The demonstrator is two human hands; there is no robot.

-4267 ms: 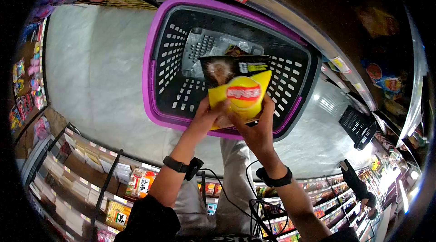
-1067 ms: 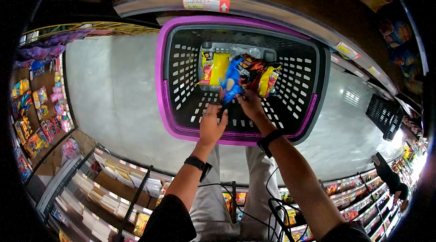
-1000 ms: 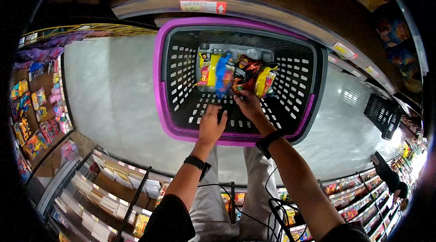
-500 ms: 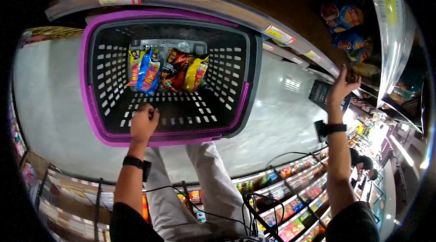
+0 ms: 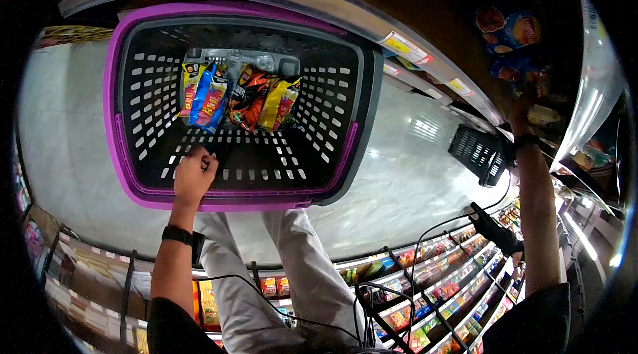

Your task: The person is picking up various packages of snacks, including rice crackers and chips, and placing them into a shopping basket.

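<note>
My left hand (image 5: 193, 177) is closed on the near wall of a black shopping basket with a purple rim (image 5: 126, 161). Several snack bags stand in a row at the basket's far end: a blue bag (image 5: 208, 98), an orange-red bag (image 5: 247, 96) and a yellow bag (image 5: 279, 103). My right hand (image 5: 522, 109) is stretched far up to the right, into a dark shelf of snack bags (image 5: 508, 28). Its fingers are lost in the shadow, so what it touches cannot be made out.
A shelf edge with price tags (image 5: 402, 46) runs just beyond the basket. Another black basket (image 5: 480, 153) sits on the shiny floor to the right. Stocked shelves (image 5: 425, 287) line the aisle behind my legs.
My right hand left the bags in the basket and swung up to the shelf on the right. My left hand shifted to grip the basket's near wall.
</note>
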